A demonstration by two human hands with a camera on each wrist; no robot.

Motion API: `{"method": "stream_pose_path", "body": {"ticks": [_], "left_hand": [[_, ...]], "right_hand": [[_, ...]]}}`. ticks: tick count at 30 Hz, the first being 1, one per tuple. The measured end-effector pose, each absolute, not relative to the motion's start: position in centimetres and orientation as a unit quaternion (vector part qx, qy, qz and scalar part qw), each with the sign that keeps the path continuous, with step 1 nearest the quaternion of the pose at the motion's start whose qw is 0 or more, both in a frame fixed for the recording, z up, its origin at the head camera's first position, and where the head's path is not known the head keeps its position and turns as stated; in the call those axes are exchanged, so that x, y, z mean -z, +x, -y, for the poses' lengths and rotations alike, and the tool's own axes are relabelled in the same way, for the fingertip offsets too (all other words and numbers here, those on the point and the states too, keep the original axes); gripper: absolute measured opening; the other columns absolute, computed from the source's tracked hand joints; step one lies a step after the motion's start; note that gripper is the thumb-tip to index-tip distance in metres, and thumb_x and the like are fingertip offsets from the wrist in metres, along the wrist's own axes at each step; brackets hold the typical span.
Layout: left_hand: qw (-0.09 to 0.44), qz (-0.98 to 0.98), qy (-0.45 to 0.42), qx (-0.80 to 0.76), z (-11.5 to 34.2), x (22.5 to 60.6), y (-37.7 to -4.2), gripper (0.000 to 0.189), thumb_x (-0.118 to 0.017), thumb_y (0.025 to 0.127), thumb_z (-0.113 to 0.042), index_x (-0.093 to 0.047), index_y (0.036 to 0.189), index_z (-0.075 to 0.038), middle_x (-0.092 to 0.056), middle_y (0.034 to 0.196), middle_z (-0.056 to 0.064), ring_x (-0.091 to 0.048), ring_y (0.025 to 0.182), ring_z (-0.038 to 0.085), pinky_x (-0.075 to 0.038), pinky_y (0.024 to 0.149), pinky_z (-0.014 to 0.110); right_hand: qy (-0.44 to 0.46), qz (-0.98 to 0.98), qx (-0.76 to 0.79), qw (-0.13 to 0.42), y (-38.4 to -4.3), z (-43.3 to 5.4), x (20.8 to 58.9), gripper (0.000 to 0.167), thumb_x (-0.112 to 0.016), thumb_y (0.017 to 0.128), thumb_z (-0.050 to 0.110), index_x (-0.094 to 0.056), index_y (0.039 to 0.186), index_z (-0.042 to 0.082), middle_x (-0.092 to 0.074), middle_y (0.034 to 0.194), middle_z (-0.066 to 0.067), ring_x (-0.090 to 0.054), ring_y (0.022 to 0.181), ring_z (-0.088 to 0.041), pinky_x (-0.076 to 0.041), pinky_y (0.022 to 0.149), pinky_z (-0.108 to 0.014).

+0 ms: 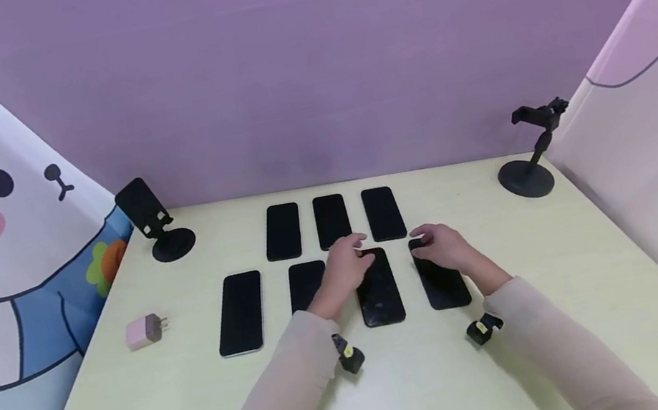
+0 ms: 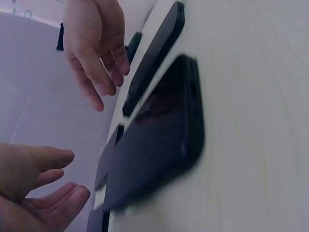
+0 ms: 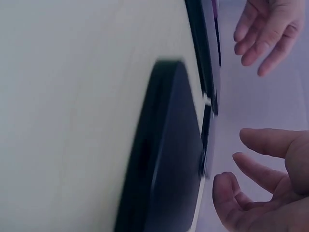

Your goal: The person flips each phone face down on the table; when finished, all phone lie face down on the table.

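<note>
Several black-screened smartphones lie face up in two rows. My left hand hovers over the front row, between one phone partly hidden by the hand and another phone to its right. Its fingers are loosely bent, with nothing between them, in the left wrist view. Above the rightmost front phone is my right hand. The right wrist view shows this hand's fingers relaxed and parted from the thumb, holding nothing. Both hands appear raised off the phones.
Three phones form the back row, the middle one among them. A further phone lies front left. Farther left are a pink-and-grey charger plug and a black stand. Another black stand is at the back right, near the purple backdrop.
</note>
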State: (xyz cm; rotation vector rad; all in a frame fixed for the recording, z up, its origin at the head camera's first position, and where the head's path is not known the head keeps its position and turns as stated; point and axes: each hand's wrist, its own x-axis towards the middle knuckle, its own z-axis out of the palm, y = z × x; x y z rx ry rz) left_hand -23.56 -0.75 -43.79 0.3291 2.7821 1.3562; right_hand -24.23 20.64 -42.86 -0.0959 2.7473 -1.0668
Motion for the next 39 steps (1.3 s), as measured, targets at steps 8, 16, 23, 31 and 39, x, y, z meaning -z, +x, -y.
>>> {"method": "stream_pose_path", "body": {"ticks": [8, 16, 23, 31, 39], "left_hand": [[0.047, -0.901, 0.055, -0.429, 3.3, 44.6, -23.6, 0.037, -0.069, 0.090, -0.009, -0.062, 0.125, -0.001, -0.064, 0.114, 0.017, -0.063, 0.098, 0.028, -0.051, 0.083, 0.040], [0.063, -0.903, 0.056, -0.422, 3.2, 45.2, -23.9, 0.036, -0.075, 0.085, -0.009, -0.065, 0.119, -0.001, -0.067, 0.104, 0.015, -0.064, 0.094, 0.027, -0.051, 0.082, 0.038], [0.067, -0.902, 0.057, -0.422, 2.8, 45.5, -24.0, 0.033, -0.075, 0.085, -0.007, -0.067, 0.116, -0.001, -0.065, 0.108, 0.016, -0.062, 0.098, 0.028, -0.051, 0.083, 0.039], [0.047, -0.903, 0.079, -0.419, 2.5, 46.0, -24.1, 0.030, -0.076, 0.082, -0.003, -0.070, 0.111, 0.001, -0.067, 0.099, 0.011, -0.060, 0.086, 0.021, -0.051, 0.076, 0.034], [0.042, -0.903, 0.060, -0.423, 2.6, 46.4, -24.1, 0.029, -0.076, 0.082, -0.004, -0.071, 0.110, 0.000, -0.068, 0.100, 0.011, -0.062, 0.089, 0.022, -0.051, 0.078, 0.034]], "right_hand": [[-0.044, -0.920, 0.368, 0.127, -24.3, -17.2, 43.6, 0.040, -0.068, 0.090, 0.012, -0.059, 0.128, 0.002, -0.059, 0.118, -0.020, -0.060, 0.098, -0.031, -0.051, 0.080, -0.042], [-0.035, -0.894, 0.424, 0.142, -24.4, -15.7, 44.3, 0.041, -0.072, 0.086, 0.005, -0.060, 0.124, 0.000, -0.061, 0.107, -0.018, -0.064, 0.071, -0.021, -0.054, 0.064, -0.032], [-0.022, -0.894, 0.422, 0.147, -24.3, -15.0, 44.2, 0.042, -0.073, 0.085, 0.004, -0.060, 0.125, 0.000, -0.063, 0.103, -0.016, -0.064, 0.070, -0.021, -0.055, 0.063, -0.032], [0.000, -0.903, 0.406, 0.143, -24.3, -14.5, 44.2, 0.046, -0.076, 0.082, 0.006, -0.059, 0.125, 0.003, -0.064, 0.104, -0.016, -0.063, 0.067, -0.019, -0.052, 0.061, -0.030], [0.005, -0.897, 0.417, 0.149, -24.4, -14.3, 44.4, 0.046, -0.076, 0.082, 0.004, -0.058, 0.125, 0.003, -0.063, 0.106, -0.017, -0.062, 0.071, -0.020, -0.052, 0.062, -0.030]]}}
